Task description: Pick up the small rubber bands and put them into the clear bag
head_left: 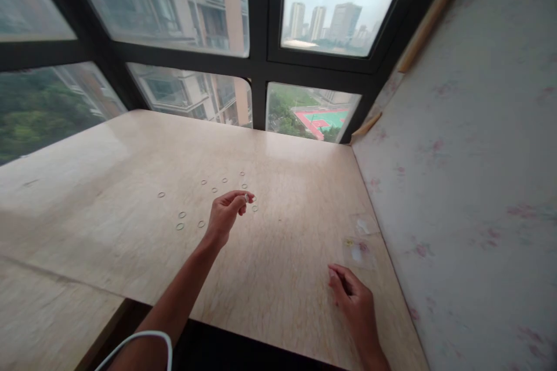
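My left hand (228, 208) is closed in a pinch, with a small pale ring (246, 198) between thumb and fingertips. Thin rings lie scattered around it on the counter: one ring (255, 208) just beyond the fingertips, a ring (201, 224) left of the wrist, and a greenish ring (180, 226) farther left, among several others. My right hand (353, 293) is at the front right, thumb and forefinger pressed together; whether anything small sits between them is hidden. Just beyond it is a clear plastic bag (359, 252) with small bits of yellow, pink and white showing.
A second clear plastic bag (364, 224) lies farther back by the flowered wall (470, 203). The marble-patterned counter (278, 278) runs to dark-framed windows (260, 93) at the back. A white cable loop (148, 334) crosses my left forearm, near the counter's front edge.
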{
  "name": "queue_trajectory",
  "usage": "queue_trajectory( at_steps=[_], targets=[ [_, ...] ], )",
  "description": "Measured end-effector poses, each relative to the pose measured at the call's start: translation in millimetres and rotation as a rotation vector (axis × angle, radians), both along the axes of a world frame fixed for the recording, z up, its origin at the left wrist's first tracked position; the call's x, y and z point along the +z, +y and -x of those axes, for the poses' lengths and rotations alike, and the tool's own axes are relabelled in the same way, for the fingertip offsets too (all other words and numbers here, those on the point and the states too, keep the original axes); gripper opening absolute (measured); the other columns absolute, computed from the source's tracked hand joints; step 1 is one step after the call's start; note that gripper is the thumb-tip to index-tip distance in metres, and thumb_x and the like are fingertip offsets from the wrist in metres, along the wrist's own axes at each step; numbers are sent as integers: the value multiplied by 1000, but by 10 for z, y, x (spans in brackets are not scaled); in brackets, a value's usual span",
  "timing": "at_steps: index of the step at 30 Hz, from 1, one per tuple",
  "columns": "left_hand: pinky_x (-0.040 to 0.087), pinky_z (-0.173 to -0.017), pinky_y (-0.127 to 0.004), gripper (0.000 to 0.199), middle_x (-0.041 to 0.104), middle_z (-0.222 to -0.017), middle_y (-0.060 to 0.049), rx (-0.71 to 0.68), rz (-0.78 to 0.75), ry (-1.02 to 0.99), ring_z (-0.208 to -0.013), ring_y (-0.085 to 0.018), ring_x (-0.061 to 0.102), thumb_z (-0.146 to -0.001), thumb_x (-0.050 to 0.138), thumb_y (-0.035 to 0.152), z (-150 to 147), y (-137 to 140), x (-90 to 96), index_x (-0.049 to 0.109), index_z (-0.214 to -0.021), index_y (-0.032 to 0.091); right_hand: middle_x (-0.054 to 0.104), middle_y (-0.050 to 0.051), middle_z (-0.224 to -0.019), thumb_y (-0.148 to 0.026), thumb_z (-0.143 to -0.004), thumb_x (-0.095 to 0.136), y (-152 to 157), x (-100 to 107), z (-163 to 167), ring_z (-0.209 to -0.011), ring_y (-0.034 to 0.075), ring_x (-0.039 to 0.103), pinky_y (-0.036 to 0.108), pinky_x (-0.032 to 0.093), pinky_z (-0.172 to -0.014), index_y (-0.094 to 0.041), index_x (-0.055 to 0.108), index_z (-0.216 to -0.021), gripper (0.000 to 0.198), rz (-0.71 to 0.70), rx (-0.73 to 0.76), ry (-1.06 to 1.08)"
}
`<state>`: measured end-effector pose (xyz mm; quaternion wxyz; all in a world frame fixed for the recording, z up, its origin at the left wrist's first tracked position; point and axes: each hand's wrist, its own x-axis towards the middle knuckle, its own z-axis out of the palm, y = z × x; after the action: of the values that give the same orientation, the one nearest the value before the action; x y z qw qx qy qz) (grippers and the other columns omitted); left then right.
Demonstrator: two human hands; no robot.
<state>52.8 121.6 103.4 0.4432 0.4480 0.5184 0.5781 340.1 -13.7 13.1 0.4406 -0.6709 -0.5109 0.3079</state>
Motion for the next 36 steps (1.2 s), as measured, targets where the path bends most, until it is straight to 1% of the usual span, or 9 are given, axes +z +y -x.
queue_trajectory(
  at_steps=[4, 7, 9, 12, 15, 18, 24, 29, 36],
  targets=[
    [37, -50, -21, 17, 69, -69, -2, -221, 15, 118, -54, -9, 50, -71, 59, 25, -556, -199, -49, 74, -69, 19, 72, 7, -77, -44, -84, 57, -1, 77, 43, -63, 19, 66, 26, 53, -51, -17, 73, -93, 33, -40, 13, 7],
    [39, -53, -22, 17, 70, -73, -4, -385, -22, 219, -62, -12, 56, -74, 60, 27, -954, -291, -98, 75, -71, 19, 71, 6, -73, -43, -85, 56, -3, 93, 55, -64, 18, 65, 25, 52, -51, -18, 74, -94, 32, -63, -4, 3],
    [38, -53, -22, 18, 70, -73, -4, -465, -59, 301, -61, -12, 55, -77, 61, 29, -1199, -330, -139, 75, -73, 19, 70, 6, -71, -42, -86, 55, -3, 100, 61, -64, 18, 65, 25, 51, -52, -18, 74, -94, 32, -80, -20, 3],
    [38, -53, -22, 17, 69, -73, -3, -566, -137, 446, -56, -10, 52, -80, 59, 24, -1507, -359, -210, 76, -78, 19, 70, 5, -70, -39, -87, 54, 5, 123, 68, -62, 18, 64, 24, 50, -52, -18, 73, -94, 30, -104, -24, 14],
    [42, -60, -23, 18, 71, -77, -3, -664, -209, 541, -61, -11, 56, -80, 58, 19, -1725, -349, -281, 76, -82, 20, 71, 5, -73, -33, -88, 52, 17, 158, 73, -61, 16, 63, 24, 48, -54, -17, 72, -94, 26, -106, 3, 16],
    [45, -64, -25, 17, 71, -77, -4, -711, -245, 614, -65, -13, 59, -81, 58, 18, -1857, -314, -360, 75, -81, 20, 71, 5, -74, -28, -87, 51, 23, 186, 76, -60, 15, 62, 23, 47, -55, -16, 71, -91, 23, -93, 24, -10],
    [46, -66, -27, 17, 72, -80, -4, -710, -230, 686, -65, -14, 60, -81, 57, 18, -1954, -281, -507, 74, -83, 21, 67, 3, -68, -25, -87, 48, 20, 187, 85, -59, 15, 60, 23, 44, -56, -18, 66, -77, 22, -81, 26, -41],
    [47, -69, -27, 21, 70, -84, -5, -723, -239, 717, -68, -15, 60, -83, 55, 15, -1964, -311, -506, 74, -90, 20, 59, 0, -58, -25, -86, 48, 22, 171, 83, -53, 13, 52, 22, 39, -53, -18, 60, -68, 23, -67, 15, -91],
    [47, -71, -27, 21, 67, -86, -5, -733, -256, 711, -70, -15, 59, -85, 54, 17, -1947, -318, -486, 74, -93, 20, 60, 1, -60, -26, -87, 48, 25, 174, 81, -55, 14, 55, 22, 39, -54, -18, 60, -70, 23, -54, 22, -99]
  ],
)
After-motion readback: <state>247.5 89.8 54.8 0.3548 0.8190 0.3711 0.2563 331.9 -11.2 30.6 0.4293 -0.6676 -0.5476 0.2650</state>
